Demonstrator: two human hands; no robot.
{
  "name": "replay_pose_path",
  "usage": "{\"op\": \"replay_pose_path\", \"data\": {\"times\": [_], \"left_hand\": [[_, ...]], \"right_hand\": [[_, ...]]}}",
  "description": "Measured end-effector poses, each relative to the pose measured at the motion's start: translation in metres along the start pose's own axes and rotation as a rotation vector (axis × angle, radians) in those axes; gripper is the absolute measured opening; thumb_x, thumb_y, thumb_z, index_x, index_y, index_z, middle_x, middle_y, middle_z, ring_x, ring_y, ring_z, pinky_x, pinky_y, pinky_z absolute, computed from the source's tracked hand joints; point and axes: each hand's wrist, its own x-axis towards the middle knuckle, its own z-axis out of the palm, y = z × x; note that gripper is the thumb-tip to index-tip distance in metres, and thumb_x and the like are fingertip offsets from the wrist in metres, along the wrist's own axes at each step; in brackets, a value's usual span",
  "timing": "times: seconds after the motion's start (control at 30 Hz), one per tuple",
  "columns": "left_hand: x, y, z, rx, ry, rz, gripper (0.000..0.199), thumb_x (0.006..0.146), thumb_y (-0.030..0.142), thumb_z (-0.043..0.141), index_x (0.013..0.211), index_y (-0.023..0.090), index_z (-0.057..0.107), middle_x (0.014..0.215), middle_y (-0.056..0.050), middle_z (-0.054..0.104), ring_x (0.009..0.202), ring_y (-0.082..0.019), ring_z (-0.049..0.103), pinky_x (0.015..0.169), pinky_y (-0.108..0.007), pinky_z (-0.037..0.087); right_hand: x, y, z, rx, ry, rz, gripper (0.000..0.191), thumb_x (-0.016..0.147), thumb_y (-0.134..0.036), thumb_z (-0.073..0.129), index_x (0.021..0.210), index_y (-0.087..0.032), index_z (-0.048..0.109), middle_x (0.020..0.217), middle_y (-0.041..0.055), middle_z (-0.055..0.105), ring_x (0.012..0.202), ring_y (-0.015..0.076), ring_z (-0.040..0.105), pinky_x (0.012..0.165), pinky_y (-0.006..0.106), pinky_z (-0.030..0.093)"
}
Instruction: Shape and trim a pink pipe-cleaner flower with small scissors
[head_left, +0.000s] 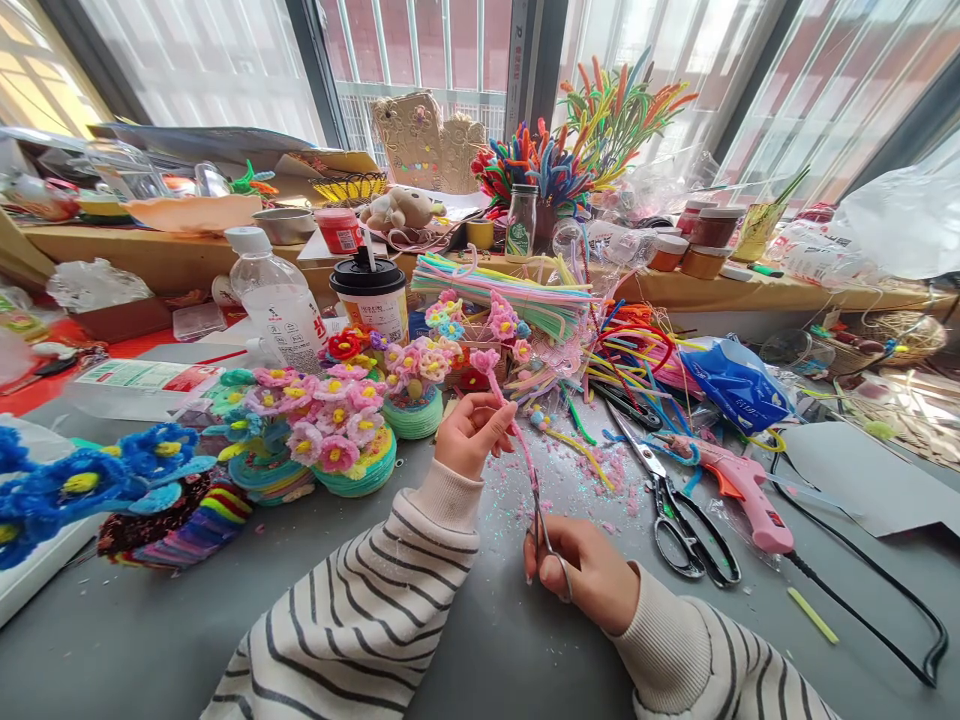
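Between the fingertips of my left hand [474,432], a pink pipe cleaner flower [486,362] is pinched, and its pink stem [528,452] hangs down to the right. My right hand [585,570] is closed on small metal scissors [544,530], whose blades point up and meet the stem's lower part. Whether the blades are fully closed on it, I cannot make out. Pink fuzz clippings [600,475] and glitter lie on the grey table [495,640] around the stem. A short yellow pipe cleaner [581,455] rests just beyond.
Black-handled scissors [679,520] and a pink glue gun [742,490] with a black cord lie at right. Pots of fuzzy flowers [352,460], a plastic bottle [277,300] and a lidded cup [373,300] stand at left. Pipe cleaner bundles [517,300] lie behind my hands.
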Motion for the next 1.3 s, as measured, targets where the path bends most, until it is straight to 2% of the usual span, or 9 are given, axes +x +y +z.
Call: {"op": "replay_pose_path", "data": {"times": [0.43,0.63,0.9,1.3], "left_hand": [[-0.0008,-0.0006,-0.0011,0.017,0.011,-0.012,0.023,0.056,0.026,0.06,0.068,0.015,0.044,0.038,0.008,0.049,0.029,-0.005,0.044,0.03,-0.015,0.028],[-0.0006,0.0007,-0.0001,0.03,0.04,-0.002,0.023,0.055,0.026,0.061,0.068,0.015,0.045,0.038,0.008,0.049,0.029,-0.005,0.044,0.03,-0.015,0.028],[-0.0003,-0.0002,-0.001,0.023,0.062,-0.009,0.024,0.055,0.026,0.061,0.068,0.015,0.044,0.038,0.008,0.049,0.029,-0.005,0.044,0.029,-0.014,0.028],[0.0005,0.0017,0.0008,0.001,0.115,-0.01,0.025,0.054,0.026,0.062,0.068,0.015,0.044,0.037,0.009,0.048,0.029,-0.005,0.044,0.029,-0.013,0.028]], "right_hand": [[-0.0002,0.0034,-0.0003,-0.043,0.015,-0.045,0.054,0.063,-0.066,0.03,0.051,-0.015,0.043,0.045,-0.0037,0.035,0.04,0.0062,0.03,0.039,0.019,0.022],[0.0002,0.0011,0.0,-0.052,0.063,-0.027,0.051,0.062,-0.065,0.034,0.048,-0.016,0.038,0.044,-0.004,0.036,0.04,0.0062,0.029,0.038,0.019,0.021],[0.0002,-0.0028,-0.0004,-0.054,0.089,-0.043,0.046,0.066,-0.06,0.035,0.048,-0.018,0.035,0.044,-0.0023,0.041,0.043,0.0083,0.037,0.042,0.02,0.03],[0.0005,-0.0002,-0.0019,-0.131,0.13,-0.049,0.046,0.067,-0.059,0.035,0.046,-0.018,0.035,0.043,-0.002,0.043,0.043,0.0083,0.039,0.043,0.02,0.03]]}}
